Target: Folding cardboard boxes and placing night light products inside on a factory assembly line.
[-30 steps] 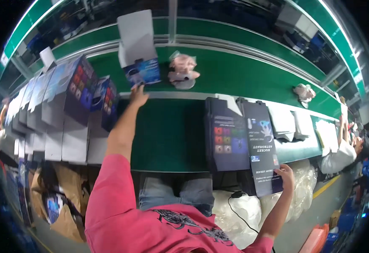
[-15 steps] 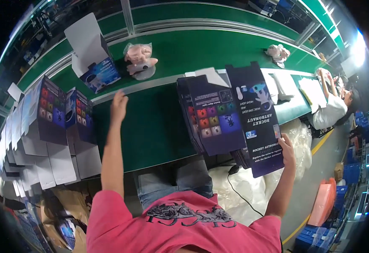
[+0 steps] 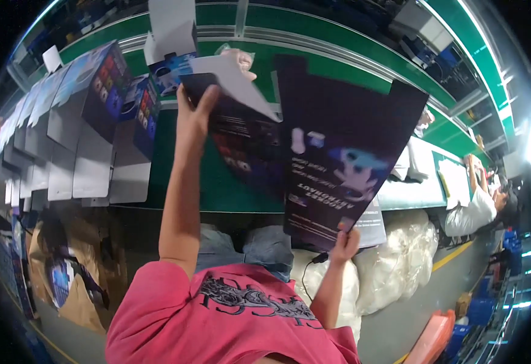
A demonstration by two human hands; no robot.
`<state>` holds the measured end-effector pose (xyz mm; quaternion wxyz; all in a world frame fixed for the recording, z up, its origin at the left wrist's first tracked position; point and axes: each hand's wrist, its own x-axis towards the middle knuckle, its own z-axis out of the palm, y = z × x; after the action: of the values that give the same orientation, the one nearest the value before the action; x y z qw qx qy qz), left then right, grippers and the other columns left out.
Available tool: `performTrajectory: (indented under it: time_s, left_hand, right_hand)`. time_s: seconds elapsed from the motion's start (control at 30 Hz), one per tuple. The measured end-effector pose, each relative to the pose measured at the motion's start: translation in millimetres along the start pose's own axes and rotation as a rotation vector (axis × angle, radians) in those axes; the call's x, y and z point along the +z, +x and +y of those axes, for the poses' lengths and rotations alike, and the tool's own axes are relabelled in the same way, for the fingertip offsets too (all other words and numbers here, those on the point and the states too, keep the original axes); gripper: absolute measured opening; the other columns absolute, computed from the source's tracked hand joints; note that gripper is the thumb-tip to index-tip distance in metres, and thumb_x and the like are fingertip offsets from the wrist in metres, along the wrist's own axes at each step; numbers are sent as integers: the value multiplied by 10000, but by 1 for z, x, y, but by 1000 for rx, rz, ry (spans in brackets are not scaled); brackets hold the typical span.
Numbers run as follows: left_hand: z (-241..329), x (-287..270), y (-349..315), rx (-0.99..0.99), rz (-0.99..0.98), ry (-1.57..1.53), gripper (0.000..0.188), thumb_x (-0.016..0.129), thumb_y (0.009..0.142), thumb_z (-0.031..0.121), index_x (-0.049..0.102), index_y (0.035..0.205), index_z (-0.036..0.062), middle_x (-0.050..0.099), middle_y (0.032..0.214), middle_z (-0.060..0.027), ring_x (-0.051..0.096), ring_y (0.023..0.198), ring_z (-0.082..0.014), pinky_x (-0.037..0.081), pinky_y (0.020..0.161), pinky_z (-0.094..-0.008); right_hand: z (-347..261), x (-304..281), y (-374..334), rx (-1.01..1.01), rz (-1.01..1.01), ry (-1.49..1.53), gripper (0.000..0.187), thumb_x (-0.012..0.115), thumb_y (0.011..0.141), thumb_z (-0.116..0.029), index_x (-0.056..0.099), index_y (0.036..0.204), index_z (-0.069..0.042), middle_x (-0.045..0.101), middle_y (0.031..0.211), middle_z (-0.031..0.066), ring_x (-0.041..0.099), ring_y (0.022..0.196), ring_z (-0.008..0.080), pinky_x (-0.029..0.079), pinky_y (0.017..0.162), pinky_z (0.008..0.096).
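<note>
1. And here is the change: the left hand point(image 3: 195, 109), seen over bare green half a second ago, has been brought to the far left part of the dark printed carton point(image 3: 338, 139). Its fingers are narrowed on the edge, thumb on the near face.

2. The right hand point(image 3: 345, 244) has been kept on the carton's near right edge, which is pinched between thumb and fingers.

3. Up it comes! The astronaut panel has been tilted and raised above the green table point(image 3: 223, 197), right of centre, with the colour-grid panel point(image 3: 235, 151) slanted to its left. The two appear to be joined by a fold, though the seam cannot be made out.

4. For the work, a two-handed hold has apparently been gained, so the carton's shape can now be governed from both ends.

5. Below the right panel, another printed panel point(image 3: 371, 227) has been uncovered at the near edge.

6. At the far side, the wrapped pink toy point(image 3: 239, 59) is now partly hidden by the carton's white flap point(image 3: 235, 85); the open box point(image 3: 174, 67) is left standing just beside it, on the left.
</note>
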<state>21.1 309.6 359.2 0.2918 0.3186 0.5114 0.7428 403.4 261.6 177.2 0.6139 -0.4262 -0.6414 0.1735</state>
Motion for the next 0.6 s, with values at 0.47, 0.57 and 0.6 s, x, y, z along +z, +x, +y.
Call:
performTrajectory:
  time_s: [0.47,0.57,0.6]
  left_hand:
    - [-28,-62,-2,176,181,182,950,710,649,175,200,1437,28,391,1316,-121,408,1190,-236,320,1018,-336]
    - [-34,-74,8,302,139,278,944,656,686,185,142,1467,58,272,1411,-131,320,1273,-272,285,1044,-348]
    - [-36,-77,2,285,100,211,939,653,684,177,150,1469,62,259,1419,-131,316,1277,-276,284,1042,-341]
  right_hand:
    - [-89,130,46,376,-76,763,619,603,872,-369,374,1289,27,472,1187,79,459,1054,155,345,941,297]
    - [-112,114,84,549,-111,744,649,625,808,-584,526,1122,-26,418,771,-75,344,684,44,291,594,213]
    - [-93,107,76,702,-137,746,664,623,802,-597,512,1122,-27,416,796,-71,344,704,51,299,616,223]
